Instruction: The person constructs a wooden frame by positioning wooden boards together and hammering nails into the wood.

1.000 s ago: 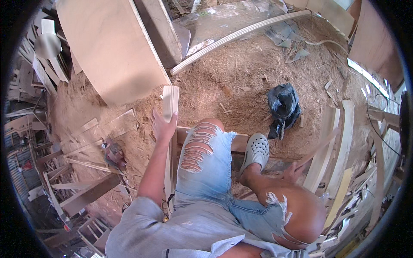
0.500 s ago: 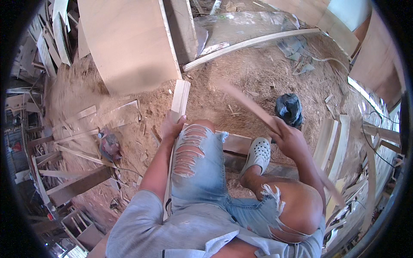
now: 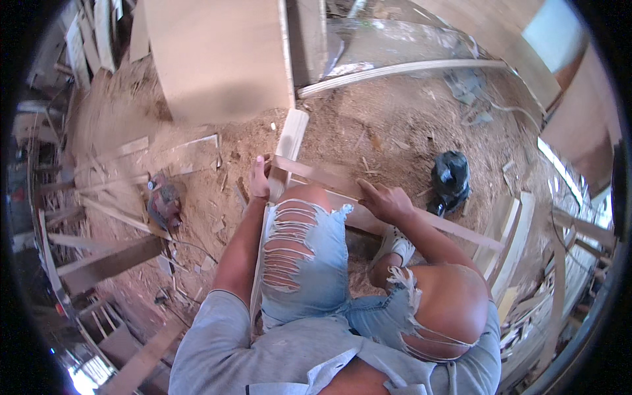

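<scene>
My right hand [image 3: 388, 203] is closed around a long, thin flat wooden stick [image 3: 461, 232]. The stick's far end lies across a pale wooden strip [image 3: 293, 130] that runs along the outside of my left thigh. Beside that strip, just left of the stick's tip, my left hand [image 3: 259, 178] has its fingers stretched upward. Its palm looks close to the strip's edge, though I cannot tell whether it touches. A board [image 3: 368, 217] sits beyond my knees, partly hidden by my right arm and the stick.
Sawdust and wood scraps cover the ground. A black plastic bag [image 3: 451, 179] lies to the right, and a power tool with a cord [image 3: 164, 204] to the left. A large plywood panel [image 3: 224, 59] stands ahead, near a curved wooden strip [image 3: 401, 69]. Offcuts [image 3: 517, 230] lie at right.
My right hand has swung left and brought the stick's end across the pale strip. My left hand's fingers have lifted from their grip on that strip. The whole view has shifted slightly.
</scene>
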Action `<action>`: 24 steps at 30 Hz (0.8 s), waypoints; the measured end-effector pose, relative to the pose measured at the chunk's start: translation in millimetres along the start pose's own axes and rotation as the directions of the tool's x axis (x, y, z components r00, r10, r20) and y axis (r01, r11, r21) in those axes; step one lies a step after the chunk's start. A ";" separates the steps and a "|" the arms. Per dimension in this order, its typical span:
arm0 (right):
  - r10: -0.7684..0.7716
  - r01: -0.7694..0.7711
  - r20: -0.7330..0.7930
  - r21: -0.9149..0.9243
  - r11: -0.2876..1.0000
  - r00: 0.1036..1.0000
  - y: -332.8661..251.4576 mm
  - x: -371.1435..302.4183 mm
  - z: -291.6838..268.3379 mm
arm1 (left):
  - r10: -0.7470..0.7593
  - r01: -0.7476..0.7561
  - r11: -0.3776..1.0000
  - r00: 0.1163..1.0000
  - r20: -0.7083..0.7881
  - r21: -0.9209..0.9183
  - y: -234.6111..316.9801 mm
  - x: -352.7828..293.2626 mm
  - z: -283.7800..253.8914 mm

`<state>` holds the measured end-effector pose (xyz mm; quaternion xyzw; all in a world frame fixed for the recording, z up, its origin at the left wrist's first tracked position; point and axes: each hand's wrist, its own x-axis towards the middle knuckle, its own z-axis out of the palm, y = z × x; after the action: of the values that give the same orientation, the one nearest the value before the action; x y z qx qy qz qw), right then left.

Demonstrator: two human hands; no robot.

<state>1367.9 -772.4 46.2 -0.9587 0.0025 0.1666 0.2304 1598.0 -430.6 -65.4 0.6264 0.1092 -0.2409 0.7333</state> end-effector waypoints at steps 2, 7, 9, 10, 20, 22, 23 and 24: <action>-0.009 0.010 -0.012 0.010 1.000 1.000 2.2 -11.3 2.1 | 0.019 -0.015 0.996 0.999 -0.040 0.089 -2.4 -20.3 7.0; 0.121 -0.133 0.217 0.039 0.990 0.969 -5.4 -21.4 -40.1 | 0.150 -0.105 0.779 0.988 -0.021 0.618 4.5 -90.9 -26.4; 0.089 -0.078 -0.089 0.119 0.990 0.992 8.4 -34.0 -48.8 | 0.139 -0.104 0.659 0.990 0.015 0.745 14.6 -118.2 -49.9; 0.094 -0.078 -0.121 0.129 0.989 0.988 25.0 -42.5 -51.9 | 0.093 -0.108 0.518 0.993 0.070 0.848 14.4 -127.0 -60.9; 0.380 -0.378 -0.001 0.089 0.922 0.925 64.0 -111.0 -169.9 | -0.030 0.292 0.829 0.875 -0.483 0.478 -52.1 -86.6 -130.2; 0.316 -0.325 0.176 0.030 0.945 0.932 23.7 -97.6 -183.2 | 0.206 0.310 0.497 0.865 -0.457 0.810 -54.0 -83.4 -132.8; 0.326 -0.334 0.177 0.019 0.942 0.929 8.9 -90.2 -176.2 | 0.195 0.327 0.476 0.866 -0.460 0.817 -54.5 -78.7 -128.8; 0.262 -0.290 0.296 0.053 0.956 0.919 0.5 -82.0 -161.5 | 0.187 0.348 0.450 0.864 -0.468 0.822 -55.4 -76.6 -129.3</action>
<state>1341.9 -850.2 207.7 -0.9024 0.1123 0.3338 0.2484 1523.2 -293.9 -102.8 0.9477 0.1819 -0.1286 0.2285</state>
